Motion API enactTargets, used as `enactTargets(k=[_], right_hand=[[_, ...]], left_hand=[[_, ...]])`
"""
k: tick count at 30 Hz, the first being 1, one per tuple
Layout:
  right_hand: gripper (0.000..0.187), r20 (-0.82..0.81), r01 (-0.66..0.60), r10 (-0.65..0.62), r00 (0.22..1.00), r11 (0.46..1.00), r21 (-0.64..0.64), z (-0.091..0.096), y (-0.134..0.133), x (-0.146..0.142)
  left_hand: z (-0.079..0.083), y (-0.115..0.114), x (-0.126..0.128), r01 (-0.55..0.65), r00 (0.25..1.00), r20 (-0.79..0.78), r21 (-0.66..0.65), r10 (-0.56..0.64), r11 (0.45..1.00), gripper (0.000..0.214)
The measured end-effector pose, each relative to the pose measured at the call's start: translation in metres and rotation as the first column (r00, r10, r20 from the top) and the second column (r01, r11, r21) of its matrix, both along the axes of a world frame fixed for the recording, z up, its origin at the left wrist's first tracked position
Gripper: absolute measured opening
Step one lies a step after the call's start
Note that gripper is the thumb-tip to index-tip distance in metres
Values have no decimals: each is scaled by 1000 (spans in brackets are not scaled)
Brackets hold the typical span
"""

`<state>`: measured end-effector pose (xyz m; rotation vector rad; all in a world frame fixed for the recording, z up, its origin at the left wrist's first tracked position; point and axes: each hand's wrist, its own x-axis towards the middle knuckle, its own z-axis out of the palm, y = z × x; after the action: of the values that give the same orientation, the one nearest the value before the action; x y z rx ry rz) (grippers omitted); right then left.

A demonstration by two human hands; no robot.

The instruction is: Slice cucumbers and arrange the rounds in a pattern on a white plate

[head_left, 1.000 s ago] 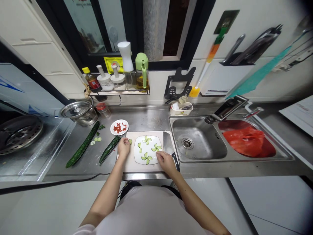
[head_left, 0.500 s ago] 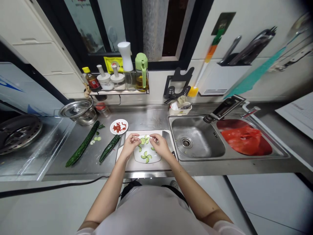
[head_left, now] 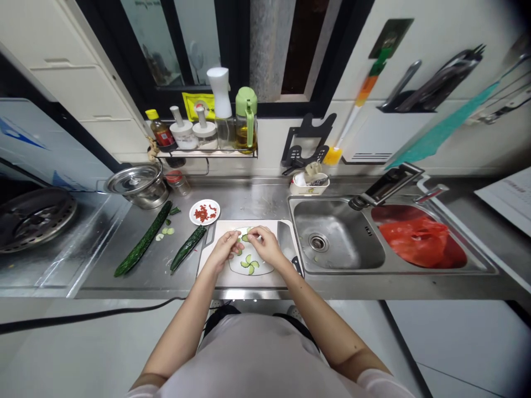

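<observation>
A white, rounded-square plate (head_left: 264,266) with a thin dark edge lies flat on a pale chopping board (head_left: 224,281). On its near half, thin pale-green cucumber slices (head_left: 249,265) with dark rinds fan into a pinwheel; others farther back are partly hidden.

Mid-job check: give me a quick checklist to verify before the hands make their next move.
1. Plate resting on the cutting board: ok.
2. Front pinwheel of cucumber slices in shape: ok, in full view.
3. Rest of the arrangement intact: cannot tell, the hands cover much of the plate's far half.
4. Secure grip on a slice: cannot tell; the fingertips of the left hand and right hand are too small to judge.
5. Knife well away from the arms: not ok, the right forearm passes close to its handle.
6. Red pieces contained in their white dish: ok.
</observation>
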<state>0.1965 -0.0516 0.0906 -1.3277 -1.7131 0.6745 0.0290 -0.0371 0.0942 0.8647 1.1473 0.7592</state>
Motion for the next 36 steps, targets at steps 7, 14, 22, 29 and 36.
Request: enactTargets(k=[7, 14, 22, 29, 36], right_hand=[[15, 77, -64, 62, 995, 998, 22, 2, -3, 2], [14, 48, -113, 112, 993, 993, 23, 3, -4, 1], [14, 24, -84, 85, 996, 996, -35, -2, -1, -2], [16, -114, -61, 47, 992, 990, -124, -8, 3, -5], [16, -229, -83, 42, 972, 981, -173, -9, 4, -6]], left_hand=[[-2, 4, 2, 49, 970, 244, -156, -9, 987, 49], [-5, 5, 0, -16, 961, 272, -124, 50, 992, 58], [2, 4, 3, -77, 984, 161, 24, 73, 997, 65], [4, 6, 5, -98, 989, 120, 84, 88, 992, 60], [-2, 7, 4, -93, 992, 97, 172, 77, 981, 55]])
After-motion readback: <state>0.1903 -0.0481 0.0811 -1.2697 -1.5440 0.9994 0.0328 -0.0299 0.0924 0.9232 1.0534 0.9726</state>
